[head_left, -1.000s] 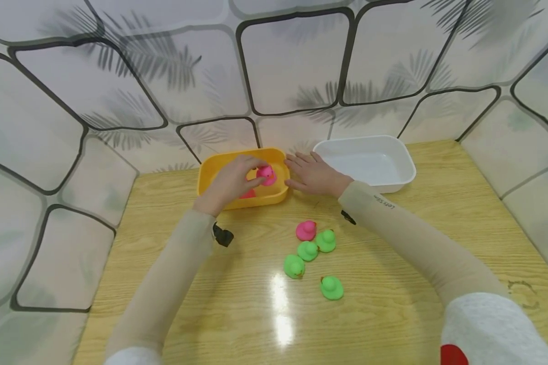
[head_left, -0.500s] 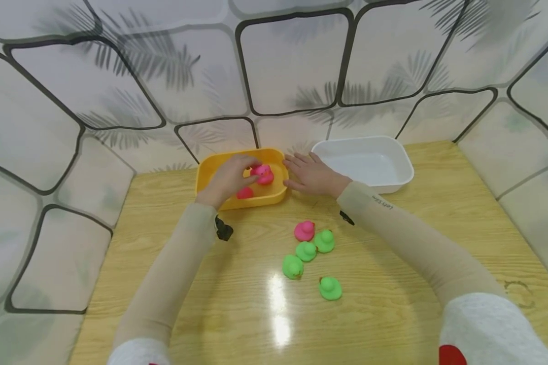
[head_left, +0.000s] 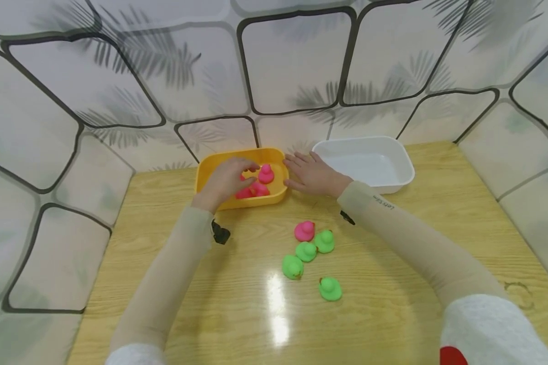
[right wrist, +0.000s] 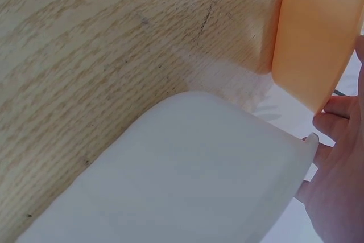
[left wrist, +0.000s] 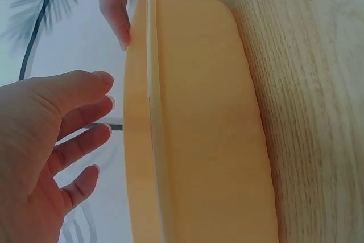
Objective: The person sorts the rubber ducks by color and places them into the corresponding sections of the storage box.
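Fingers of our left hand [head_left: 226,178] hang released over the yellow tub [head_left: 210,172] of pink ducks [head_left: 266,174] (right hand [head_left: 311,174], flat, steadies its rim).

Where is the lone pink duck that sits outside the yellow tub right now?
In the head view the pink duck sits on the wooden table, in front of the yellow tub, at the far end of the green ducks.

Both arms reach forward, left hand [head_left: 226,178] with fingers loosely spread, right hand [head_left: 312,174] flat.
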{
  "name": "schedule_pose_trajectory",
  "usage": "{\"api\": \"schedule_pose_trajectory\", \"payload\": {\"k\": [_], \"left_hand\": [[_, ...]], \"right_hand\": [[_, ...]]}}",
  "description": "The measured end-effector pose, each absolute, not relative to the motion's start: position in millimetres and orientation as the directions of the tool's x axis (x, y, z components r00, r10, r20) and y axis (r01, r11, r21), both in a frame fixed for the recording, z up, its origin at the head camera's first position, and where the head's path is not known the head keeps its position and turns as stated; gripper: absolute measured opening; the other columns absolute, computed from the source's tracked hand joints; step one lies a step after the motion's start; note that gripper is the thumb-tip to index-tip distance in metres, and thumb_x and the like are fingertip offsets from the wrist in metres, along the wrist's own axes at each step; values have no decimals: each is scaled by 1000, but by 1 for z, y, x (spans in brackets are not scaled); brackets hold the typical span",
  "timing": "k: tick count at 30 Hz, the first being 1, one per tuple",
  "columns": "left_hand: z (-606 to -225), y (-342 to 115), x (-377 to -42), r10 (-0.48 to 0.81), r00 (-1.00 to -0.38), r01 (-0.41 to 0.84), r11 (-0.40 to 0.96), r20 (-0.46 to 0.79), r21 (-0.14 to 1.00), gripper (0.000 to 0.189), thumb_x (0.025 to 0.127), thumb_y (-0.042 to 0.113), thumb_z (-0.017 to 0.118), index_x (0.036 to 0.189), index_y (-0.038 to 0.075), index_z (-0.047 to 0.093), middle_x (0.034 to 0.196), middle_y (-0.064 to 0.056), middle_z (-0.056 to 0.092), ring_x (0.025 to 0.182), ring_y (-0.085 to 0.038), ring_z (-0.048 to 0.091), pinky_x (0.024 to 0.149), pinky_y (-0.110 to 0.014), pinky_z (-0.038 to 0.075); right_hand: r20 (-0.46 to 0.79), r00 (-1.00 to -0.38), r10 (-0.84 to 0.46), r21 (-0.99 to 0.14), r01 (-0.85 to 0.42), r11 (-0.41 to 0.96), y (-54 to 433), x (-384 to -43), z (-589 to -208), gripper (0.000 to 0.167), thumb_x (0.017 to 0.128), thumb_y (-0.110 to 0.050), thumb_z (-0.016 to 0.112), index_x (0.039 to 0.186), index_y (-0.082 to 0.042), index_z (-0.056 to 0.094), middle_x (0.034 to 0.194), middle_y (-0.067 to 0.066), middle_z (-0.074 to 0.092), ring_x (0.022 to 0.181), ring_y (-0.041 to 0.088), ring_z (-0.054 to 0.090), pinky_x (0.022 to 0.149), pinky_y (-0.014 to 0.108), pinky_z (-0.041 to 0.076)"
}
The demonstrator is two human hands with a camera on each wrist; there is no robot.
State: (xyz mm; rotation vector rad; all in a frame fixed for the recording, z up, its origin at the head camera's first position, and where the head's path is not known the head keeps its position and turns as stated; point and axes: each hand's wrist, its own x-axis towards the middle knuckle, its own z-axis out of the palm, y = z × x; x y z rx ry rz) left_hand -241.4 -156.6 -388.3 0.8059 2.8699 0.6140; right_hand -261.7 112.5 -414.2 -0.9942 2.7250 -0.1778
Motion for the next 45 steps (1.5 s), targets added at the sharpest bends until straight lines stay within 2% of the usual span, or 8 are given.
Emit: {"api": "schedule_pose_trajectory", "payload": {"k": [11, 18, 21, 28, 32, 38, 40, 45], "left_hand": [[-385, -149, -211, 577, -806, 573, 707, 131, 415, 30, 99, 18, 74, 125, 5, 73, 119, -10, 74, 115, -33, 62, 108, -48, 46], [-386, -144, -189, 614, -768, 622, 643, 184, 447, 28, 97, 19, 76, 122, 6, 74, 115, -10, 74, 104, -29, 67, 93, -43, 55], [-387, -140, -179, 634, -750, 639, 619, 190, 456, 29, 96, 19, 77, 121, 6, 73, 115, -9, 74, 102, -27, 67, 91, -42, 56], [-399, -123, -161, 704, -700, 660, 572, 122, 487, 32, 96, 20, 77, 125, 7, 71, 115, -6, 73, 99, -22, 66, 90, -36, 55], [-408, -110, -155, 738, -672, 663, 565, 58, 491, 39, 98, 25, 76, 133, 8, 68, 119, -6, 71, 107, -22, 67, 94, -37, 55], [-416, -93, -152, 765, -644, 667, 578, -26, 471, 51, 99, 29, 74, 143, 8, 60, 136, -8, 65, 123, -24, 63, 106, -41, 50], [-419, -88, -152, 766, -642, 677, 586, -32, 445, 51, 100, 33, 73, 143, 9, 61, 139, -8, 63, 126, -23, 61, 108, -40, 49], [-425, -77, -153, 764, -644, 692, 604, -40, 394, 46, 100, 37, 71, 138, 12, 65, 135, -5, 66, 120, -21, 63, 105, -36, 51]], "right_hand": [[-168, -741, -650, -181, -625, 759, 113, -262, -417, 75, 110, -54, 37, 165, -5, 24, 173, 15, 18, 159, 37, 14, 125, 62, 7], [-158, -742, -652, -187, -626, 757, 113, -261, -416, 74, 111, -53, 38, 165, -4, 25, 172, 15, 19, 159, 38, 15, 125, 63, 8], [-156, -741, -653, -189, -626, 757, 113, -260, -416, 74, 110, -52, 39, 164, -3, 26, 172, 16, 20, 159, 38, 16, 125, 64, 9], [-146, -742, -655, -172, -633, 755, 113, -259, -415, 73, 110, -50, 42, 163, -2, 28, 171, 18, 23, 158, 40, 19, 124, 65, 11], [-145, -740, -657, -163, -637, 753, 112, -259, -415, 73, 110, -50, 42, 163, -2, 28, 171, 18, 23, 158, 40, 19, 124, 65, 11], [-156, -744, -649, -168, -628, 760, 112, -259, -412, 74, 110, -51, 40, 164, -3, 26, 172, 17, 21, 158, 39, 17, 124, 64, 9], [-158, -746, -647, -172, -625, 762, 112, -260, -411, 74, 110, -51, 40, 164, -3, 26, 172, 17, 20, 158, 39, 16, 125, 64, 8], [-170, -745, -645, -183, -620, 763, 112, -259, -413, 74, 110, -52, 39, 165, -3, 25, 172, 16, 19, 159, 39, 15, 125, 64, 8]]}}
